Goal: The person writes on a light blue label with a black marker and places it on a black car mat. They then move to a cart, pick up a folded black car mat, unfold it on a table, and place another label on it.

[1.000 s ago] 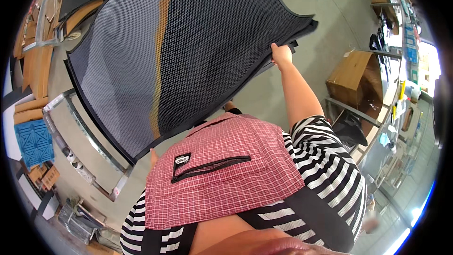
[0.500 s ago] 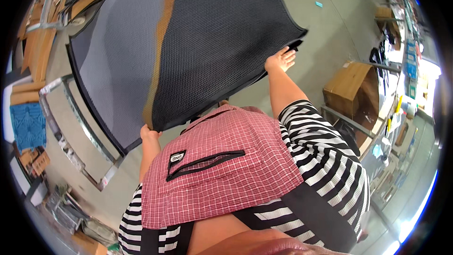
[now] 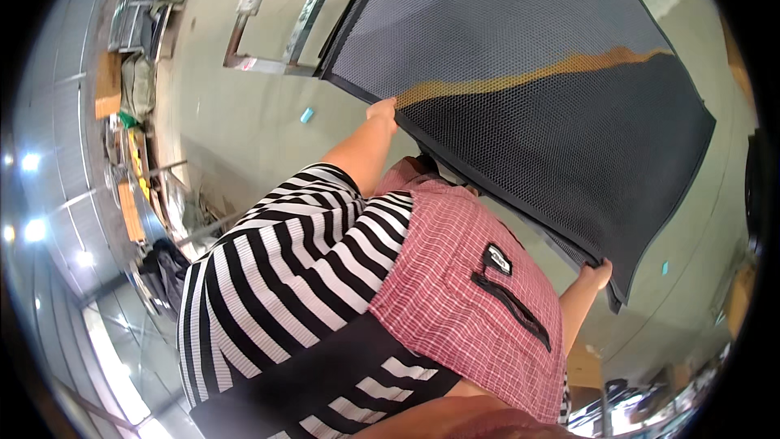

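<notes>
My right hand [image 3: 599, 274], spread open half a second ago, is now closing on the edge of the large mesh mat in grey, gold and black with dark binding [image 3: 540, 102]; both hands are therefore holding it. Findings, left to right: a small blue object [image 3: 307, 115] is lying on the grey-green floor [image 3: 244, 126]. My left hand [image 3: 382, 110] is gripping the mat's near edge at the gold band, forearm reaching forward. The mat is extending away from my red-and-white checked cloth apron [image 3: 455, 268], towards the upper right. My right hand is gripping that same edge near its right corner, forearm partly hidden behind the apron; its fingers are mostly disappearing underneath, so I am not confirming their placement.
</notes>
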